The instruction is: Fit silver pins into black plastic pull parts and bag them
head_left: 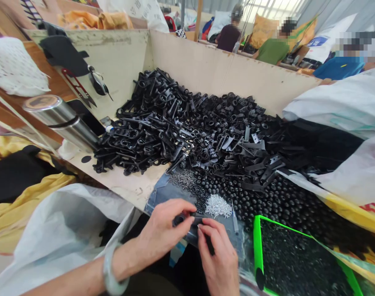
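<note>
My left hand (171, 220), with a pale bangle (110, 269) on its wrist, pinches a black plastic part (199, 218) that has a ring-like end. At the other end of that part, my right hand (218, 250) is closed, thumb and fingertips together against it; anything small between those fingertips cannot be made out. Just beyond the hands lie a heap of small silvery pins (218, 206) and a patch of darker grey pins (182, 179). A thin pointed tool (234, 218) rests beside the silvery heap. Black balls (273, 199) spread to the right.
Black ring-ended parts (144, 135) and flat black pieces (258, 158) are piled behind. A steel flask (64, 121) and red-handled scissors (78, 86) are at left. A green-rimmed tray (257, 246) of small black bits sits right. White sacks (344, 107) flank the bench; several people work beyond its back wall (221, 61).
</note>
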`<state>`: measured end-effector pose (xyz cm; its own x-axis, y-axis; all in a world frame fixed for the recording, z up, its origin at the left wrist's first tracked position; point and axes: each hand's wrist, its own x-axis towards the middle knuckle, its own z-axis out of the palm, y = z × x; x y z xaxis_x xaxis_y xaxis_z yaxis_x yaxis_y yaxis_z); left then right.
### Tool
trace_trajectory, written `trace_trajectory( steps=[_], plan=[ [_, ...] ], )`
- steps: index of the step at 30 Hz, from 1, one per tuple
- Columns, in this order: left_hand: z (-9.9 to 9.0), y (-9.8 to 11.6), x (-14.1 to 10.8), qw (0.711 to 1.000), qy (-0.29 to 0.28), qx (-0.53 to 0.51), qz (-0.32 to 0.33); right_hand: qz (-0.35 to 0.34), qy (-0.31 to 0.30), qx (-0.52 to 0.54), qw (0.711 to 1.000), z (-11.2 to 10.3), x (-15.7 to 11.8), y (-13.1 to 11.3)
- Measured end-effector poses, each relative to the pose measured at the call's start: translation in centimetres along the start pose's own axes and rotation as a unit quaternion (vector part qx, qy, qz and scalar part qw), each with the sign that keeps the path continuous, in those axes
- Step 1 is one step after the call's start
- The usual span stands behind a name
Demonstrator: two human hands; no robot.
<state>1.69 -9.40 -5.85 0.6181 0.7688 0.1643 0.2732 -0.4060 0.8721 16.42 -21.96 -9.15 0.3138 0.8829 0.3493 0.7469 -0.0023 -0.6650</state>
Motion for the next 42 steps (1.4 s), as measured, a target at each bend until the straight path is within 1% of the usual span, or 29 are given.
trace_trajectory(
  steps=[2,3,4,6,9,11,12,14,16,19,22,25,28,31,35,38,42],
  plan=[
    [0.3,-1.0,-1.4,1.0,0.023,-0.008,-0.003,0.066,0.016,0.027,0.997,0.9,0.0,-0.8],
    [0.4,-1.6,-1.7,0.999,0.034,-0.005,0.002,0.1,0.022,0.043,0.994,1.3,0.0,-1.1],
    [0.4,-2.0,-1.7,0.999,0.04,0.001,0.015,0.131,0.027,0.063,0.989,1.5,-0.1,-1.3],
    [0.4,-2.6,-1.2,0.997,0.033,0.013,0.062,0.18,0.028,0.121,0.976,1.6,-0.4,-1.2],
    [0.6,-2.3,-0.9,0.991,0.0,0.023,0.135,0.246,0.013,0.222,0.943,0.6,-1.0,-0.2],
    [1.1,-1.5,-1.7,0.991,-0.009,0.018,0.132,0.282,0.008,0.251,0.926,-0.4,-1.3,0.7],
    [1.5,-1.1,-2.4,0.993,-0.012,0.009,0.117,0.288,0.005,0.25,0.925,-0.9,-1.3,1.0],
    [2.2,-0.7,-3.8,0.996,-0.014,-0.018,0.083,0.272,-0.012,0.229,0.935,-1.4,-1.0,1.3],
    [2.7,-1.0,-4.6,0.997,-0.009,-0.034,0.066,0.237,-0.046,0.201,0.949,-1.3,-0.3,1.3],
    [2.4,-2.2,-4.2,0.998,-0.009,-0.028,0.063,0.196,-0.091,0.175,0.961,-0.5,0.5,1.1],
    [1.5,-3.1,-3.0,0.995,-0.029,-0.017,0.092,0.175,-0.102,0.157,0.967,0.2,0.4,1.1],
    [1.0,-2.9,-2.5,0.991,-0.057,-0.016,0.124,0.177,-0.081,0.145,0.97,0.3,-0.4,1.5],
    [1.0,-2.3,-2.4,0.992,-0.036,-0.006,0.118,0.2,-0.072,0.148,0.966,-0.3,-0.9,1.9],
    [1.3,-2.4,-2.1,0.995,-0.025,0.02,0.096,0.212,-0.088,0.139,0.963,-1.0,-1.0,1.9],
    [1.6,-3.2,-1.4,0.995,-0.039,0.031,0.083,0.182,-0.108,0.112,0.971,-1.5,-0.4,1.2],
    [1.6,-3.3,-1.2,0.994,-0.042,0.014,0.097,0.18,-0.11,0.112,0.971,-1.2,0.1,0.8],
    [1.5,-2.8,-1.0,0.997,-0.02,-0.028,0.072,0.195,-0.127,0.129,0.964,-0.9,0.2,0.6]
  ],
)
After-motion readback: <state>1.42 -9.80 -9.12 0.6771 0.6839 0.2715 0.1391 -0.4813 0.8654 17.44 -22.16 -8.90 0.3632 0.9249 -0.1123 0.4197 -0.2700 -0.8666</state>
